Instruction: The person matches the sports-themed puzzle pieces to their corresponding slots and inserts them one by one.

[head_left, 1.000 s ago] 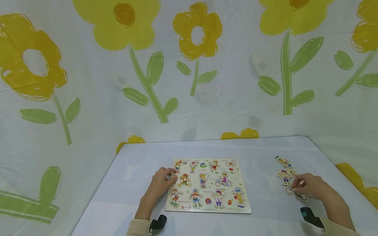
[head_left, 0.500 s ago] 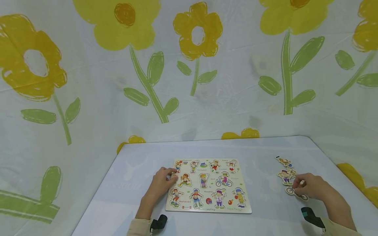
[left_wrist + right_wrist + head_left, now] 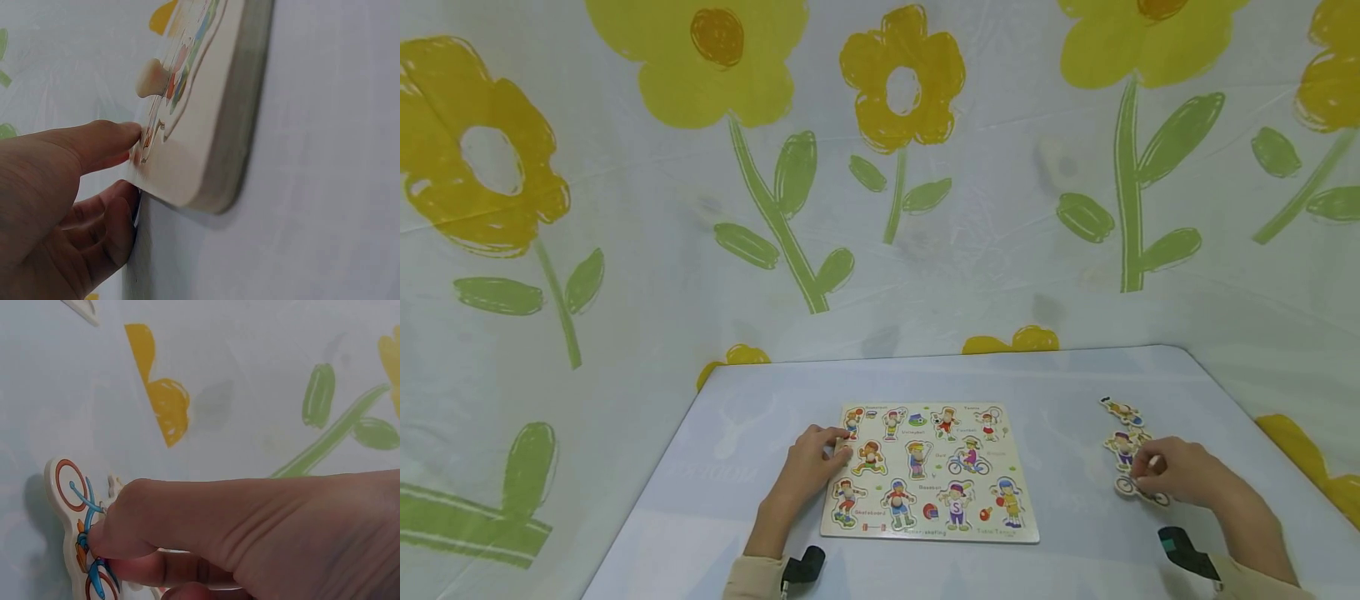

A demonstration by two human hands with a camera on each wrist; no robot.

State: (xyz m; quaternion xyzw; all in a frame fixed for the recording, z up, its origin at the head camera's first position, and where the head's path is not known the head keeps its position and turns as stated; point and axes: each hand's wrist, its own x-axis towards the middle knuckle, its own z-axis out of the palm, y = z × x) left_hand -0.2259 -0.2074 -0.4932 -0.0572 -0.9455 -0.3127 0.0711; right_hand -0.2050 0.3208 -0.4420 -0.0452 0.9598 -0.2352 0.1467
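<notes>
A wooden puzzle board (image 3: 928, 537) printed with sports figures lies flat on the white table. My left hand (image 3: 808, 462) rests at its left edge. In the left wrist view, the thumb (image 3: 109, 137) touches the board near a corner, and a wooden knob (image 3: 152, 78) stands up from the board's face. To the right of the board, my right hand (image 3: 1183, 471) pinches a bicycle-shaped puzzle piece (image 3: 1126, 486). Seen from the right wrist, thumb and fingers cover the middle of this bicycle piece (image 3: 65, 484); any knob there is hidden.
Just beyond the right hand lie a purple-capped figure piece (image 3: 1122, 447) and, farther back, another figure piece (image 3: 1122, 412). Black wrist cameras (image 3: 1186, 550) sit at both cuffs. A flower-printed curtain (image 3: 970, 275) stands behind the table.
My right hand has shifted slightly left and away from me, carrying the bicycle piece closer to the purple-capped figure piece. The left hand and board have stayed in place.
</notes>
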